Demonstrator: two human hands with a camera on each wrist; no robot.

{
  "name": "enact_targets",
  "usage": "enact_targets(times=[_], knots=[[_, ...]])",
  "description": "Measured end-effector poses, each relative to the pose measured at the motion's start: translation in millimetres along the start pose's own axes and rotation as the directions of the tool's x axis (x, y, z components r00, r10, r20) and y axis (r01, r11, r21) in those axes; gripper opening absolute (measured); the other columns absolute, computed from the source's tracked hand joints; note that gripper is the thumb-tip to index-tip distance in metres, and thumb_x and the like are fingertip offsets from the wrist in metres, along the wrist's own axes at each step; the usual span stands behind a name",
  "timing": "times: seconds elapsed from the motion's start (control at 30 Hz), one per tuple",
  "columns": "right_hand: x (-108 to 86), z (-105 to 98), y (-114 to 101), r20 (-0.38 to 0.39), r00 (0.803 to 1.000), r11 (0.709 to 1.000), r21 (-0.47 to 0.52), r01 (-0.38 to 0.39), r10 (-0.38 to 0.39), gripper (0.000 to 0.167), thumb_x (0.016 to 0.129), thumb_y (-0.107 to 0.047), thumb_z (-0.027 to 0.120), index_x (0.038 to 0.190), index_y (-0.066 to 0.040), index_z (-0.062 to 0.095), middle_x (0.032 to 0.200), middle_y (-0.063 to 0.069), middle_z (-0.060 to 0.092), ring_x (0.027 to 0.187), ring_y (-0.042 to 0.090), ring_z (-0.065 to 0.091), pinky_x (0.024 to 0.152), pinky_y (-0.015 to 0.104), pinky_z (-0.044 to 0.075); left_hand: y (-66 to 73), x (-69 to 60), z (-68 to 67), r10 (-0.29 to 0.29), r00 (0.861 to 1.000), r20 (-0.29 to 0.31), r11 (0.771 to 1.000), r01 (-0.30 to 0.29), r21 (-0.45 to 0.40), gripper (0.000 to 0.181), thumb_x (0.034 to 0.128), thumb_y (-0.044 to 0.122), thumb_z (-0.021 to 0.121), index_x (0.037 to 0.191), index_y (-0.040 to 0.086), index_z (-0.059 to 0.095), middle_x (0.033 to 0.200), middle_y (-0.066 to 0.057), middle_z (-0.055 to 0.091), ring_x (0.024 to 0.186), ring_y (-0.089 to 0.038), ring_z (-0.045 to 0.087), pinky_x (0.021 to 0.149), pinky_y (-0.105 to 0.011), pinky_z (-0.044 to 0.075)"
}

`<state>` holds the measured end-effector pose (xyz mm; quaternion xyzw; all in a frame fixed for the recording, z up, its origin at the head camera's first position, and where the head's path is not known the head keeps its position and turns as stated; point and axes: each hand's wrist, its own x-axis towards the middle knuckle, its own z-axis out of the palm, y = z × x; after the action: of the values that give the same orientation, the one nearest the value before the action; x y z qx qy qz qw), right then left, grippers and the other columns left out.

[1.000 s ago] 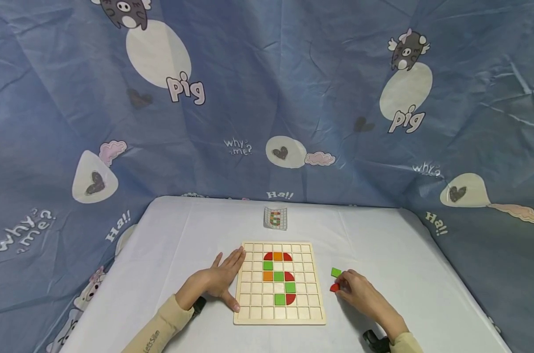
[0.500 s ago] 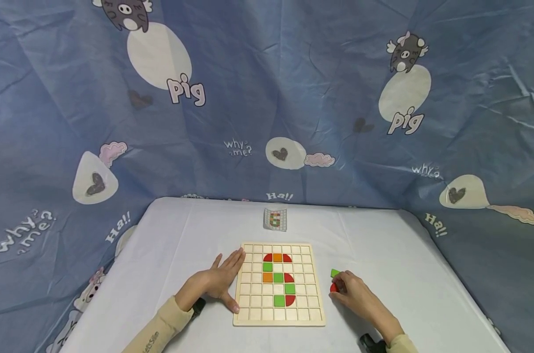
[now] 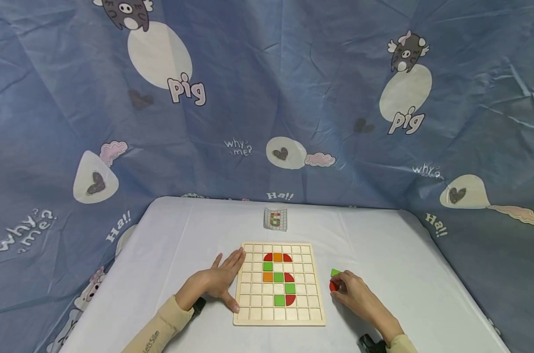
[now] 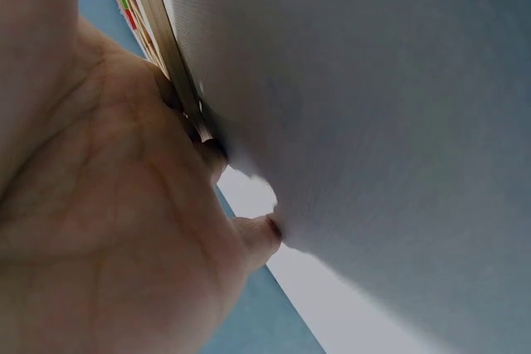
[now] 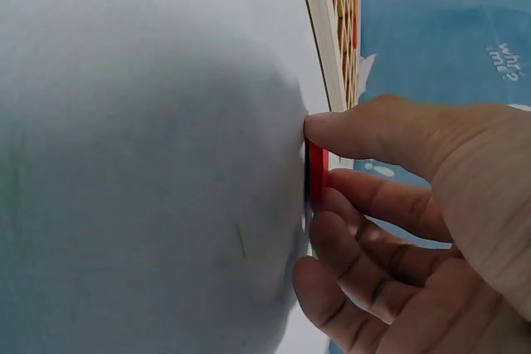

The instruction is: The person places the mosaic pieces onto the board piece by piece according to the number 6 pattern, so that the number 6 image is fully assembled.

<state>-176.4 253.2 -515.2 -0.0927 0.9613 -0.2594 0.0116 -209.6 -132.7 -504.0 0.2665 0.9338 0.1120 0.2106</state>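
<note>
A square wooden grid board (image 3: 254, 318) lies on the white table, with green, orange and red tiles set in some of its cells. Along the board's left edge my left hand (image 3: 224, 277) rests with fingers spread, fingertips and thumb touching the frame. To the right of the board, my right hand (image 3: 354, 290) pinches a red quarter-round tile (image 3: 333, 286) between thumb and fingers, low at the table surface. In the right wrist view the red tile (image 5: 319, 173) shows edge-on between thumb and fingers. A green square tile (image 3: 335, 272) lies just beyond, partly hidden by the fingers.
A small paper card (image 3: 275, 219) printed with a coloured grid pattern lies behind the board. White cloth covers the table (image 3: 196, 225), and a blue printed curtain (image 3: 249, 98) hangs behind and at the sides.
The red tile has turned a little in my right hand's fingers, its rounded side now facing left. My left hand and the board stay in place.
</note>
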Motion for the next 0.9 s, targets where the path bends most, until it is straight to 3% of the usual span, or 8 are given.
enact_targets(times=[0.17, 0.37, 0.63, 0.9], knots=[[0.7, -0.5, -0.4, -0.037, 0.998, 0.999, -0.011, 0.053, -0.053, 0.026, 0.074, -0.008, 0.081, 0.097, -0.007, 0.069, 0.086, -0.006, 0.058, 0.074, 0.005, 0.052, 0.063, 0.02, 0.047, -1.2, 2.6, 1.3, -0.007, 1.0, -0.002, 1.0, 0.007, 0.003, 0.147, 0.0538, 0.065, 0.082, 0.154, 0.0, -0.003, 0.162, -0.017, -0.008, 0.151, -0.031, -0.002, 0.117, -0.061, 0.004], [2.7, -3.8, -13.3, -0.089, 0.973, 0.977, 0.017, 0.213, -0.211, 0.03, 0.075, -0.007, 0.08, 0.102, -0.006, 0.068, 0.088, -0.006, 0.059, 0.075, 0.008, 0.054, 0.062, 0.019, 0.045, -3.0, 4.2, 2.7, -0.005, 1.0, -0.007, 1.0, 0.005, 0.013, 0.147, 0.0534, 0.066, 0.082, 0.154, 0.0, -0.003, 0.162, -0.017, -0.008, 0.151, -0.031, -0.002, 0.117, -0.061, 0.004], [8.7, -0.5, -51.3, -0.004, 0.945, 0.945, 0.012, 0.328, -0.328, 0.023, 0.083, -0.014, 0.075, 0.104, -0.012, 0.065, 0.094, -0.007, 0.06, 0.081, 0.014, 0.058, 0.065, 0.02, 0.047, -4.1, 4.8, 3.3, -0.004, 1.0, 0.001, 1.0, 0.004, 0.01, 0.147, 0.0542, 0.068, 0.081, 0.154, 0.0, -0.004, 0.162, -0.017, -0.009, 0.151, -0.031, -0.003, 0.117, -0.061, 0.003], [11.3, 15.1, -80.8, 0.101, 0.901, 0.903, -0.035, 0.427, -0.422, 0.027, 0.087, -0.022, 0.071, 0.112, -0.012, 0.066, 0.102, -0.007, 0.059, 0.084, 0.006, 0.056, 0.07, 0.019, 0.05, -4.2, 4.1, 3.7, 0.001, 1.0, -0.008, 1.0, -0.001, 0.02, 0.147, 0.0545, 0.067, 0.081, 0.154, 0.0, -0.004, 0.162, -0.017, -0.008, 0.151, -0.031, -0.002, 0.117, -0.061, 0.004]])
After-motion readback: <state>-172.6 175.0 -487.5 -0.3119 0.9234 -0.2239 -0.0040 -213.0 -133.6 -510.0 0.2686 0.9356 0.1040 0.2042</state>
